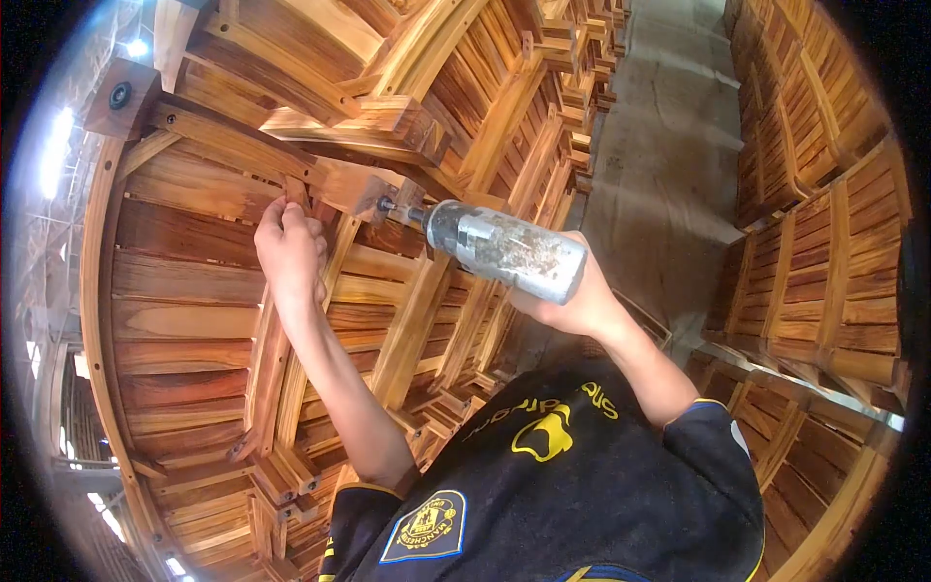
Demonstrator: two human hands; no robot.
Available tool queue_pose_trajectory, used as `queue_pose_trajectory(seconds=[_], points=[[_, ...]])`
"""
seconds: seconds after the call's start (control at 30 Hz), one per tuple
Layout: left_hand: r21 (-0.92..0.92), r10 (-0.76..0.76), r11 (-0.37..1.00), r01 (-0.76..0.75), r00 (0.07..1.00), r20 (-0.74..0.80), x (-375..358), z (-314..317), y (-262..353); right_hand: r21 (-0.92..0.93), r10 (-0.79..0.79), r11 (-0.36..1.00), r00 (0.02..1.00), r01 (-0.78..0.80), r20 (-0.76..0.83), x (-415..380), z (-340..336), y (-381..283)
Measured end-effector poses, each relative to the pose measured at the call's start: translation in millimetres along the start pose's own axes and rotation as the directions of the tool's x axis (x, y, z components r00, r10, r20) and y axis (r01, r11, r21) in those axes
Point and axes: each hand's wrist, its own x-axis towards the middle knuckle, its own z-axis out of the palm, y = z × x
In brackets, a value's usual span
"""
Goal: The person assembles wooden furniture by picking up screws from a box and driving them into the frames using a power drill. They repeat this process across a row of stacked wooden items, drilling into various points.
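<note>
Black shirt (621, 475) reads "MANCHESTER" while the right hand (570, 303) holds a power driver (509, 250).

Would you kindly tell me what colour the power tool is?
The power tool is mostly silvery grey with brownish patches, as the head view shows.

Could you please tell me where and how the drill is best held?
Probably under its rear, coming from the person's right, where the right hand holds it. The drill lies crosswise with its bit pointing left toward the wood, so the rear seems the safer end; the handle itself is hidden.
</note>
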Motion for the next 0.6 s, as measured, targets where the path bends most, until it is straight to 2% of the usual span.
queue_pose_trajectory(seconds=[0.2,0.27,0.37,0.4,0.47,0.6], points=[[-0.037,-0.019,0.999,0.021,0.998,0.057,2.9,-6.6,-1.8,-0.034,-0.001,0.999,0.999,0.0,-0.034,2.4,7.9,6.9],[-0.063,-0.018,0.998,0.022,0.998,0.059,6.1,-6.2,-5.8,0.007,0.067,0.998,0.997,-0.066,-0.029,3.6,7.4,9.8],[-0.083,-0.017,0.996,0.022,0.998,0.057,7.3,-4.9,-6.4,-0.072,-0.015,0.997,0.994,0.007,-0.109,1.5,13.3,18.1],[-0.073,-0.014,0.997,0.018,0.998,0.056,6.1,-4.7,-6.1,-0.071,-0.012,0.997,0.994,0.004,-0.107,0.8,12.5,16.9],[-0.076,-0.038,0.996,0.04,0.999,0.036,0.9,-1.8,-0.6,0.049,0.074,0.996,0.996,-0.072,-0.042,4.1,10.3,5.6],[-0.117,-0.024,0.993,0.027,0.999,0.031,1.3,-4.6,-3.2,0.003,0.054,0.999,0.998,-0.054,-0.033,5.0,10.6,7.2]])
